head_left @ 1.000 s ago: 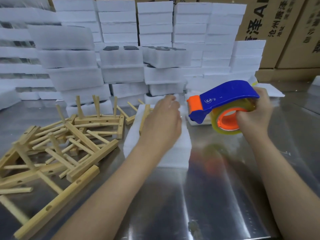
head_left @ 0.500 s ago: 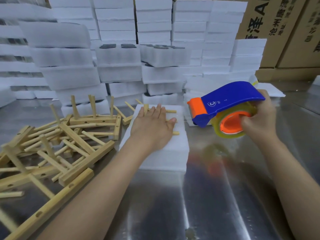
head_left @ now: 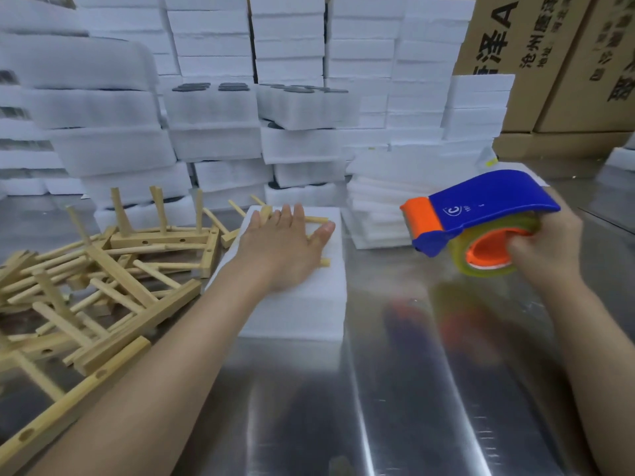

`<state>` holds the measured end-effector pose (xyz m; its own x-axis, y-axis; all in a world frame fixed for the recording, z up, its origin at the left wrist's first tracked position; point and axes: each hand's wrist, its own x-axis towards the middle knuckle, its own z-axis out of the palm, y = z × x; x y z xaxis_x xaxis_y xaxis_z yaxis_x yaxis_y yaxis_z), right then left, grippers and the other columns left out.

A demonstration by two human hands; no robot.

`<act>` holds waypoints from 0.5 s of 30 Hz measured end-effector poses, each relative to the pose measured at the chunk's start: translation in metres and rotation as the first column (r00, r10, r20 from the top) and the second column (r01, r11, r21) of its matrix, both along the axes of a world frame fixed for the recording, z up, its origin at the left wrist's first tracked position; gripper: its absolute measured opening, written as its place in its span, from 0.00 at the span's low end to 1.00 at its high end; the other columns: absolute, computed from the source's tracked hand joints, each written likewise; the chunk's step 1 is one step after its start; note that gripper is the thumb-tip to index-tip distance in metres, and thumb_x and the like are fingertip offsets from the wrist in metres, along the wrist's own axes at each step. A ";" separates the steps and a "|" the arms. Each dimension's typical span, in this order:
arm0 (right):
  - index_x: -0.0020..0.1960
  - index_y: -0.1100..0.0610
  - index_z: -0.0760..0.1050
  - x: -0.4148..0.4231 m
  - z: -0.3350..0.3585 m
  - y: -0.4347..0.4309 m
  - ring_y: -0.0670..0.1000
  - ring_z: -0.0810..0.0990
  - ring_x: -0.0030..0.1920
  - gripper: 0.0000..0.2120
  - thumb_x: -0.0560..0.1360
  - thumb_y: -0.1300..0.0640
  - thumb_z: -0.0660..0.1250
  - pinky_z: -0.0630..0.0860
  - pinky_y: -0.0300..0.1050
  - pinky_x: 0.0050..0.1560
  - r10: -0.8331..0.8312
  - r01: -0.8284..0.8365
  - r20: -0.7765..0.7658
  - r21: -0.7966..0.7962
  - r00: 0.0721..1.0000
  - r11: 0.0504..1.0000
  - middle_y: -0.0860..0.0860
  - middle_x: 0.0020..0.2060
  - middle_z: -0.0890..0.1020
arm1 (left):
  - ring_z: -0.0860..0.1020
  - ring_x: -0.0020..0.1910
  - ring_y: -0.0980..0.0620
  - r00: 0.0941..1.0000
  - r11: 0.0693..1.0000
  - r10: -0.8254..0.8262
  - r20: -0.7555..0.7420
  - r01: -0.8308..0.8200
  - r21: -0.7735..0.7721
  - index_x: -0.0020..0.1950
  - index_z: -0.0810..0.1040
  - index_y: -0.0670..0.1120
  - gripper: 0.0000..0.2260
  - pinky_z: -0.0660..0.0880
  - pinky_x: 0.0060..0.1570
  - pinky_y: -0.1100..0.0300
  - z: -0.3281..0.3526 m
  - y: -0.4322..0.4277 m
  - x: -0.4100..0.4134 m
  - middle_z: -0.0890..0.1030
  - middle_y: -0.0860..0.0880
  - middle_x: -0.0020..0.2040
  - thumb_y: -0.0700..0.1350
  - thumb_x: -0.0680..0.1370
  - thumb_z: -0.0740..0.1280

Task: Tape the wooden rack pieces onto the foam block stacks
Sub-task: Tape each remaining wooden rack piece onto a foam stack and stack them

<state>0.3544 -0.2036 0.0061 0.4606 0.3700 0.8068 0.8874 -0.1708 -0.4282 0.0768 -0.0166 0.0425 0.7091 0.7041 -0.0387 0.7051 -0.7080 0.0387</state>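
Observation:
A white foam block stack [head_left: 302, 304] lies on the metal table in the middle. A wooden rack piece [head_left: 318, 220] lies on top of it, mostly hidden under my left hand [head_left: 285, 245], which presses flat on it with straight fingers. Only the dowel ends show beyond my fingers and thumb. To the right, above the table, my right hand [head_left: 546, 245] grips a blue and orange tape dispenser [head_left: 481, 214] with a roll of clear tape, its orange nose pointing left toward the block.
A heap of loose wooden rack pieces [head_left: 103, 276] covers the table's left. Tall stacks of white foam blocks [head_left: 213, 108] wall off the back. A lower pile of foam sheets [head_left: 374, 207] sits behind the dispenser. Cardboard boxes [head_left: 549, 63] stand back right. Shiny metal table [head_left: 412, 389] in front.
My left hand has gone from curled over the rack piece to lying flat on it atop the foam block. The tape dispenser has shifted slightly right and stays raised.

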 end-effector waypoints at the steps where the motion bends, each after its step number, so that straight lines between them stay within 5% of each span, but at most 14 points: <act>1: 0.62 0.62 0.74 0.001 0.000 0.000 0.63 0.77 0.56 0.31 0.62 0.80 0.66 0.72 0.50 0.54 0.013 -0.013 0.006 -0.003 1.000 1.000 0.63 0.55 0.79 | 0.48 0.78 0.41 1.000 1.000 0.002 -0.030 -0.001 0.004 0.79 0.46 0.46 0.25 0.44 0.74 0.42 0.008 -0.001 0.007 0.44 0.42 0.79 0.51 0.83 0.41; 5: 0.61 0.66 0.75 0.000 -0.001 0.003 0.65 0.78 0.55 0.30 0.61 0.81 0.66 0.70 0.49 0.53 0.008 -0.007 0.045 -0.033 0.999 0.999 0.65 0.54 0.79 | 0.66 0.69 0.42 0.958 0.992 -0.125 0.258 0.117 0.048 0.65 0.70 0.42 0.15 0.48 0.73 0.44 0.022 -0.015 0.050 0.69 0.40 0.68 0.42 0.83 0.49; 9: 0.61 0.67 0.74 -0.002 0.002 -0.001 0.63 0.78 0.56 0.30 0.61 0.82 0.67 0.70 0.47 0.53 0.032 -0.031 0.072 -0.013 0.997 0.999 0.65 0.55 0.79 | 0.69 0.69 0.48 0.896 0.967 -0.253 0.365 0.245 0.068 0.74 0.65 0.47 0.19 0.39 0.75 0.49 -0.005 -0.031 0.077 0.75 0.46 0.67 0.44 0.83 0.50; 12: 0.62 0.68 0.73 -0.004 0.005 -0.002 0.64 0.77 0.57 0.29 0.63 0.81 0.68 0.72 0.49 0.53 0.067 -0.065 0.099 -0.028 0.993 0.998 0.65 0.56 0.78 | 0.71 0.67 0.47 0.903 0.974 -0.219 0.369 0.228 0.020 0.72 0.67 0.49 0.19 0.49 0.75 0.49 -0.014 -0.028 0.078 0.78 0.49 0.62 0.42 0.82 0.51; 14: 0.61 0.69 0.73 -0.007 0.007 -0.003 0.65 0.78 0.57 0.27 0.63 0.81 0.69 0.72 0.51 0.54 0.088 -0.083 0.142 -0.037 0.986 0.996 0.66 0.55 0.78 | 0.75 0.58 0.43 0.888 0.983 -0.163 0.430 0.185 -0.008 0.53 0.74 0.48 0.10 0.66 0.59 0.52 -0.015 -0.026 0.078 0.78 0.49 0.46 0.42 0.80 0.53; 15: 0.61 0.69 0.74 -0.008 0.007 -0.004 0.65 0.78 0.57 0.27 0.64 0.80 0.69 0.73 0.51 0.54 0.090 -0.086 0.156 -0.032 0.984 0.996 0.66 0.55 0.79 | 0.76 0.52 0.42 0.877 0.989 -0.126 0.463 0.147 -0.010 0.45 0.72 0.47 0.09 0.67 0.47 0.54 -0.015 -0.025 0.078 0.76 0.48 0.41 0.43 0.80 0.54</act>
<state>0.3468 -0.2073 0.0134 0.2936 0.4246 0.8565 0.9553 -0.0976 -0.2791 0.1548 -0.0421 0.0279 0.7434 0.6040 0.2872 0.4965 -0.7861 0.3682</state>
